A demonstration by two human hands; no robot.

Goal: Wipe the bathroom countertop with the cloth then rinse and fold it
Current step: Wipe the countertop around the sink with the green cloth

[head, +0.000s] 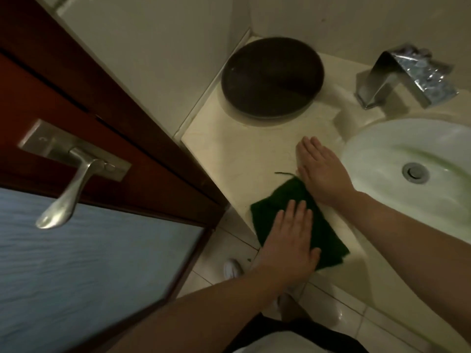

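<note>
We're in a bathroom: a white basin (407,159) with a metal drain (415,173) is sunk into a pale stone surface (229,149), a chrome waterfall faucet (405,77) behind it, glossy floor tiles (339,312) below, and a wooden door with frosted glass (89,263) close at the left.

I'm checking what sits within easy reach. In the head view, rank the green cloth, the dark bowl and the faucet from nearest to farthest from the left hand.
1. Green cloth: directly under the left hand, which presses flat on it.
2. Dark bowl: in the back left corner, straight beyond the hand.
3. Faucet: back right, behind the sink.
</note>
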